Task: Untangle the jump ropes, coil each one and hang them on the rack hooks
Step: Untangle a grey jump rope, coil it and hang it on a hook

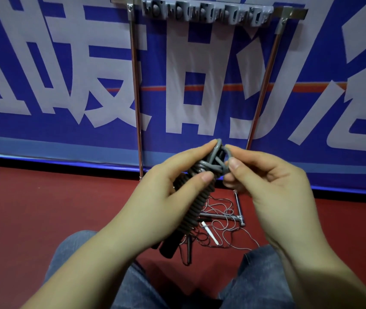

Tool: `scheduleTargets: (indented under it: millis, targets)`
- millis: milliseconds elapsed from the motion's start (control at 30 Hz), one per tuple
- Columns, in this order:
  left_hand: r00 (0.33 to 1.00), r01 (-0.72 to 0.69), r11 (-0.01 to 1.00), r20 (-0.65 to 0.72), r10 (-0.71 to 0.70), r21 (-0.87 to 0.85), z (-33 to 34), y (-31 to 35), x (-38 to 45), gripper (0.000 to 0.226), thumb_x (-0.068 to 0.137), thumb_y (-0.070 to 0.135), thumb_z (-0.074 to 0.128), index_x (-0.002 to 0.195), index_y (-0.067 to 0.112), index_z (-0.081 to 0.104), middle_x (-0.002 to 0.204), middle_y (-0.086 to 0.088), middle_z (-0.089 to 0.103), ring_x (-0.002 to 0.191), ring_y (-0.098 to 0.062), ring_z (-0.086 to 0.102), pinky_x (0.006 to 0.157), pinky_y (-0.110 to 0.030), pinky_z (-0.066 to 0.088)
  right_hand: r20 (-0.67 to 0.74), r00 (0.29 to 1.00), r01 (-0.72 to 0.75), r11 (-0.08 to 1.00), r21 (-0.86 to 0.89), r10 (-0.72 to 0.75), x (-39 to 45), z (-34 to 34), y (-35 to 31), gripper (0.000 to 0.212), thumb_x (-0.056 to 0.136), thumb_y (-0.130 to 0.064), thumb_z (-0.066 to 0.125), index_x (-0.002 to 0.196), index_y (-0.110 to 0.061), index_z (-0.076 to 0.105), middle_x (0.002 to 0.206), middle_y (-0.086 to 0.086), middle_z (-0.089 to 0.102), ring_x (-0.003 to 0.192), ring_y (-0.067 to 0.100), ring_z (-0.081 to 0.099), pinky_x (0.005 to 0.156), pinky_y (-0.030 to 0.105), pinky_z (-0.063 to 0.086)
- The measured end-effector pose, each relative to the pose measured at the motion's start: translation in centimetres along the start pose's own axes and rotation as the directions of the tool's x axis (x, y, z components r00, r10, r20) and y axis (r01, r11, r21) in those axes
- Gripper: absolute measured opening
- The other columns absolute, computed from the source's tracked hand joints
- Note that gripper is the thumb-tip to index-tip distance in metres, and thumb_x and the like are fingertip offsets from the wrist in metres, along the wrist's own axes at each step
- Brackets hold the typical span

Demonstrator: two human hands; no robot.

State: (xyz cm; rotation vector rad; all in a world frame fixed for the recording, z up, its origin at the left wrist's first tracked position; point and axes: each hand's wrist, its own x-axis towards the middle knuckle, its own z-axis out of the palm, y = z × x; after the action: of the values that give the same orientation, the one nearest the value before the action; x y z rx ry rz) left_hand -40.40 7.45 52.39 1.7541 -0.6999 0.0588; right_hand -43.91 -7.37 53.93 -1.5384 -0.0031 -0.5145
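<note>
Two hands (171,192), one grey rope (196,197)

Bare red floor (43,208) lay open left of the knees. Ahead, thin tangled cord (224,221) and the rack's metal foot (240,210) cluttered the ground. Between the two uprights (135,85), the way up to the grey hook strip (206,12) was unobstructed.

Rack (206,12) top cut off by frame edge; hooks blurred.

hands: left (166,188), right (264,179) | both grip grey jump rope (196,197) | rack (206,11) above
</note>
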Motion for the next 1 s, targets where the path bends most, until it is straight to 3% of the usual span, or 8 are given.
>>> scheduleTargets:
  millis: [133,333,433,533,633,733,867,1000]
  targets:
    - [0.999,0.017,0.999,0.044,-0.015,-0.034,0.4,0.5,0.0,0.045,0.084,0.029,0.057,0.126,0.043,0.056,0.118,0.019,0.065,0.104,0.004,0.058,0.101,-0.033,0.043,-0.078,0.996,-0.034,0.981,0.192,0.050,0.0,-0.1,0.4,0.007,0.072,-0.011,0.066,0.078,-0.012,0.068,0.066,0.002,0.070,0.054,0.006,0.061,0.055,0.017,0.052]
    - [0.999,0.026,1.000,0.019,-0.026,-0.012,0.6,0.6,-0.2,0.046,0.084,0.031,0.056,0.127,0.047,0.053,0.121,0.024,0.062,0.111,0.004,0.056,0.104,-0.035,0.043,-0.083,0.992,0.090,0.996,-0.001,-0.090,-0.6,0.0,-0.4,0.012,0.078,0.003,0.066,0.076,-0.009,0.067,0.064,-0.001,0.070,0.055,0.003,0.061,0.057,0.013,0.050]
    - [0.998,0.055,0.996,0.020,-0.054,-0.073,0.7,0.5,-0.2,0.043,0.082,0.032,0.057,0.120,0.053,0.054,0.113,0.023,0.066,0.101,-0.010,0.064,0.096,-0.035,0.050,-0.084,0.996,0.041,0.999,-0.013,-0.042,-0.3,-0.3,-0.2,0.011,0.081,0.000,0.063,0.078,-0.011,0.064,0.058,0.003,0.063,0.049,0.007,0.057,0.053,0.015,0.049]
    - [0.997,0.073,0.992,0.021,-0.071,-0.102,0.6,0.7,-0.1,0.042,0.080,0.033,0.056,0.118,0.052,0.057,0.107,0.022,0.068,0.098,-0.025,0.063,0.086,-0.029,0.053,-0.012,0.999,-0.050,0.992,0.118,0.052,-0.1,-0.3,-0.1,0.006,0.081,-0.014,0.062,0.079,-0.013,0.057,0.056,0.001,0.057,0.044,0.008,0.052,0.049,0.021,0.048]
    - [0.997,0.074,0.993,0.005,-0.074,-0.090,0.8,0.8,-0.1,0.042,0.080,0.033,0.056,0.120,0.048,0.057,0.111,0.025,0.066,0.098,-0.013,0.065,0.089,-0.025,0.052,0.003,0.998,-0.063,0.988,0.142,0.063,-0.3,-0.1,-0.1,0.016,0.071,-0.028,0.061,0.076,-0.013,0.054,0.054,0.002,0.056,0.044,0.009,0.049,0.050,0.024,0.045]
    - [0.998,0.067,0.995,-0.015,-0.068,-0.075,1.2,0.8,-0.4,0.041,0.084,0.032,0.058,0.122,0.045,0.056,0.117,0.024,0.064,0.107,0.005,0.058,0.099,-0.026,0.044,-0.064,0.996,-0.058,0.988,0.146,0.068,-0.1,0.0,0.0,0.015,0.079,-0.019,0.064,0.072,-0.013,0.052,0.048,0.000,0.051,0.040,0.009,0.044,0.047,0.025,0.041]
    - [0.998,0.054,0.998,-0.036,-0.055,-0.018,1.3,0.9,-0.7,0.042,0.089,0.023,0.060,0.122,0.048,0.054,0.117,0.023,0.064,0.097,0.012,0.057,0.093,-0.020,0.044,-0.130,0.990,-0.031,0.992,0.118,0.047,0.2,0.0,0.2,0.019,0.081,-0.010,0.065,0.070,-0.010,0.051,0.041,-0.003,0.044,0.036,0.010,0.040,0.042,0.022,0.037]
    - [0.999,-0.030,0.995,-0.022,0.033,0.096,1.3,1.1,-0.6,0.043,0.090,0.025,0.059,0.127,0.046,0.050,0.124,0.029,0.057,0.116,0.015,0.048,0.098,-0.006,0.034,-0.131,0.991,0.041,0.999,0.012,-0.039,0.1,0.2,-0.3,0.020,0.080,-0.004,0.067,0.068,-0.005,0.050,0.040,-0.004,0.047,0.036,0.007,0.041,0.041,0.015,0.036]
